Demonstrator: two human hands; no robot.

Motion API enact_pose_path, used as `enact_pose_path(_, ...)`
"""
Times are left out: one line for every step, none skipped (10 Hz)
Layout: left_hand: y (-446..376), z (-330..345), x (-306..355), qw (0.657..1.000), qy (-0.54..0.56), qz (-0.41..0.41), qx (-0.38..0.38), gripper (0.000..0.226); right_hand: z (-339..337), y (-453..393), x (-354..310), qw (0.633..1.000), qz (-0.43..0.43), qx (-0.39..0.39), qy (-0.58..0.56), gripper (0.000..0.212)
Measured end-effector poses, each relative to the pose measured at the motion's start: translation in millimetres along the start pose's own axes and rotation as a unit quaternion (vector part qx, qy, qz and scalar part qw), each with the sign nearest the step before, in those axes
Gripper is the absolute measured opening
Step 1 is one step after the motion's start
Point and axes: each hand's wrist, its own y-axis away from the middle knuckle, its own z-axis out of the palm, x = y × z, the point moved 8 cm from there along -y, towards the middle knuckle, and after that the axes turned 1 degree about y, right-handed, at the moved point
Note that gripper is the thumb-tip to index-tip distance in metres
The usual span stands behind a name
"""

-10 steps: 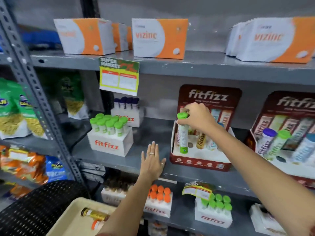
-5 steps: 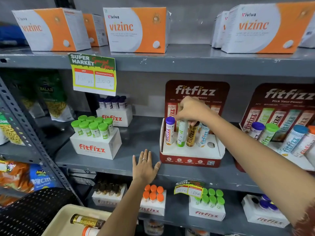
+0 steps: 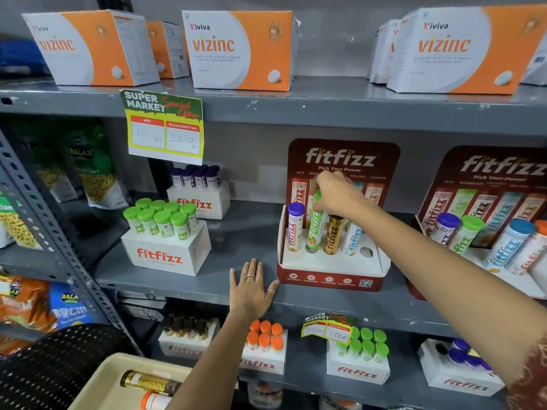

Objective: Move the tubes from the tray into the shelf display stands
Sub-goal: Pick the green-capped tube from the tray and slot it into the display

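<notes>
A red and white fitfizz display stand (image 3: pixel 333 266) sits on the middle shelf. It holds a purple-capped tube (image 3: pixel 295 227), a green tube (image 3: pixel 315 229), a gold tube (image 3: pixel 333 233) and a blue tube (image 3: pixel 352 238), with one hole free at its right. My right hand (image 3: pixel 336 195) grips the top of the green tube, which stands in its hole. My left hand (image 3: pixel 251 288) lies flat, fingers spread, on the shelf edge beside the stand. A beige tray (image 3: pixel 103 386) at the bottom holds a gold tube (image 3: pixel 149 381) and an orange-capped tube (image 3: pixel 155 400).
A second fitfizz stand (image 3: pixel 485 229) with several tubes stands at the right. White fitfizz boxes with green-capped tubes (image 3: pixel 165 232) and purple-capped tubes (image 3: pixel 196 187) sit at the left. Vizinc boxes (image 3: pixel 239 51) line the top shelf. A black mesh basket (image 3: pixel 59 362) is beside the tray.
My right hand lowered the green tube into the stand's second hole and still holds its top. The left hand stayed on the shelf edge. The view shifted closer.
</notes>
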Motion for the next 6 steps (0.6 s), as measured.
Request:
enact_pose_path(0,0,0,1.000,0.001,0.000,0.001,0.068,3,-3,1,1.000,-0.001,0.002,-0.017,0.040)
enact_pose_path(0,0,0,1.000,-0.001,-0.001,0.000,0.068,10,-5,2,1.000,-0.009,-0.008,-0.020,0.041)
enact_pose_path(0,0,0,1.000,-0.001,-0.001,0.001,0.068,15,-7,4,1.000,-0.015,-0.015,-0.020,0.042)
enact_pose_path(-1,1,0,1.000,-0.002,-0.001,0.003,0.068,17,-10,4,0.999,-0.022,-0.018,-0.031,0.040)
enact_pose_path(-2,1,0,1.000,0.000,0.000,0.008,0.067,22,-13,9,0.999,-0.016,-0.032,-0.033,0.041)
enact_pose_path(-3,2,-1,1.000,0.002,0.000,0.014,0.067,33,-17,12,0.998,-0.030,-0.052,-0.022,0.049)
